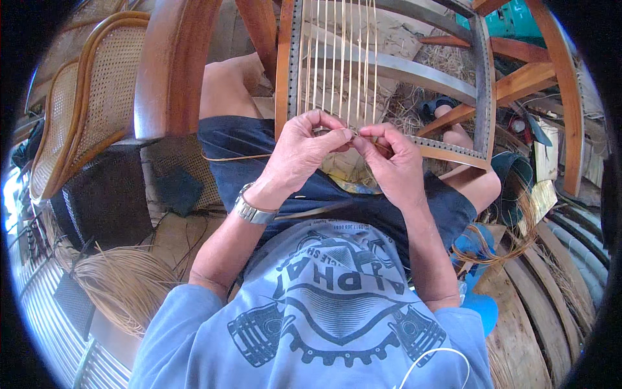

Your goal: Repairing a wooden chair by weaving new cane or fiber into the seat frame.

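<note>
A wooden chair seat frame (453,153) lies in front of me, with small holes drilled along its rails. Several pale cane strands (343,65) run lengthwise across its left part, roughly parallel. My left hand (303,150), wearing a metal watch, and my right hand (392,161) meet at the near rail, fingertips almost touching. Both are pinched closed on a thin cane strand (236,158), whose length trails out to the left over my dark shorts. My fingers partly hide the near rail and the exact spot where the strand is gripped.
Finished woven-cane chair backs (110,84) stand at the left. A bundle of loose cane (126,285) lies at the lower left. Curved wooden chair parts (175,65) rise close by my left knee. Cane scraps and cardboard litter the ground; wood planks (528,318) lie at the lower right.
</note>
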`<state>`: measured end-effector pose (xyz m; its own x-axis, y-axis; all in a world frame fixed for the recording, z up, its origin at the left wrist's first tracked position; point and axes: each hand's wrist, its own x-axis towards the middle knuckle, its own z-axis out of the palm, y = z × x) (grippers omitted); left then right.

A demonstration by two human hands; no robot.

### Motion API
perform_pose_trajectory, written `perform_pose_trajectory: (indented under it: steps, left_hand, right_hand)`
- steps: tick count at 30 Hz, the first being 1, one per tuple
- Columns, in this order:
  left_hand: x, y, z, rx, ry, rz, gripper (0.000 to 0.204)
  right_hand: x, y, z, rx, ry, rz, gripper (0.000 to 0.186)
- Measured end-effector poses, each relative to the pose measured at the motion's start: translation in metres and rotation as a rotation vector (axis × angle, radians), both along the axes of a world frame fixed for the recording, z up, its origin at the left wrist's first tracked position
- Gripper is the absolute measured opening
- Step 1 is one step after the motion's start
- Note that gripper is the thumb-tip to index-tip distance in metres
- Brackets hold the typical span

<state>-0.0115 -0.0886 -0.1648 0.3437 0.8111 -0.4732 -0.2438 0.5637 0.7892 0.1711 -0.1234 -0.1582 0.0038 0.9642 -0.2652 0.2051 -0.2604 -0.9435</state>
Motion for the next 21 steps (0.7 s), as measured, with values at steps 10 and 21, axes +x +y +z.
perform_pose_trajectory:
  steps: [10, 21]
  left_hand:
    - [0.002, -0.001, -0.004, 0.314, 0.288, -0.061, 0.011]
    - [-0.002, 0.002, -0.004, 0.001, 0.087, -0.017, 0.012]
  right_hand:
    - [0.003, 0.008, 0.008, -0.401, 0.344, 0.005, 0.008]
    - [-0.001, 0.0, -0.017, 0.045, 0.159, -0.074, 0.008]
